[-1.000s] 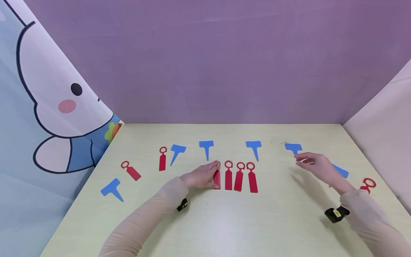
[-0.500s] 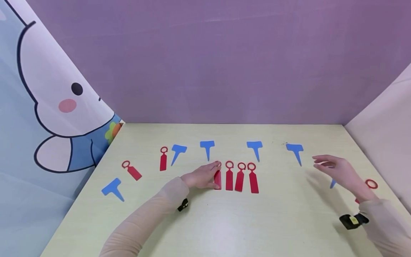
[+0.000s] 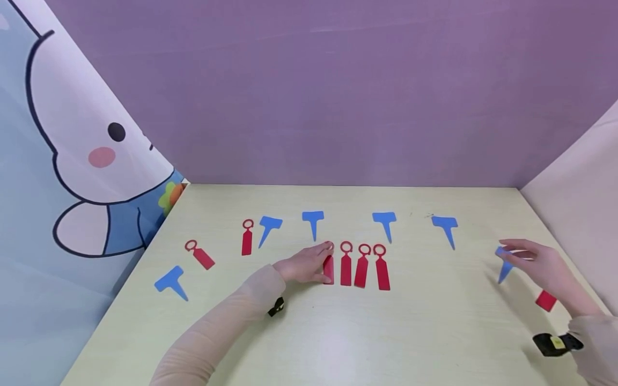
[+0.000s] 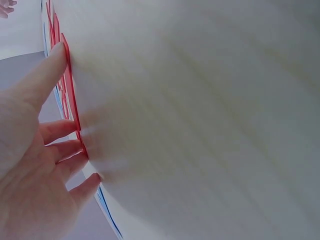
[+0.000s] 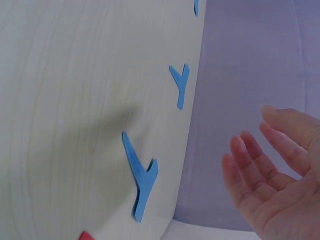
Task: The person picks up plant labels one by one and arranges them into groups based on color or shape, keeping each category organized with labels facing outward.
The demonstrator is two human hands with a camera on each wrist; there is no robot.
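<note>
My left hand (image 3: 301, 265) rests on a flat red ring-topped plant tag (image 3: 329, 271), its fingers at the ring end and thumb at the lower end. In the left wrist view, thumb and fingers touch along the red tag (image 4: 72, 95) with the fingers fairly straight. Three more red tags (image 3: 346, 271) lie beside it in a row to the right. My right hand (image 3: 543, 268) hovers over a blue T-shaped plant label (image 3: 505, 272), partly covering it from the head camera. The right wrist view shows loosely bent fingers, with the blue label (image 5: 143, 187) lying apart from them.
Blue T-shaped labels (image 3: 384, 217) lie spread along the back, with another blue label (image 3: 170, 280) at left. Two loose red tags (image 3: 203, 258) lie at left. One red tag (image 3: 546, 301) shows partly beneath the right forearm. A purple backdrop (image 3: 338, 107) rises behind the table.
My right hand has moved rightward, from beside the back-right blue label to above the rightmost one. My left hand stays on the red tag.
</note>
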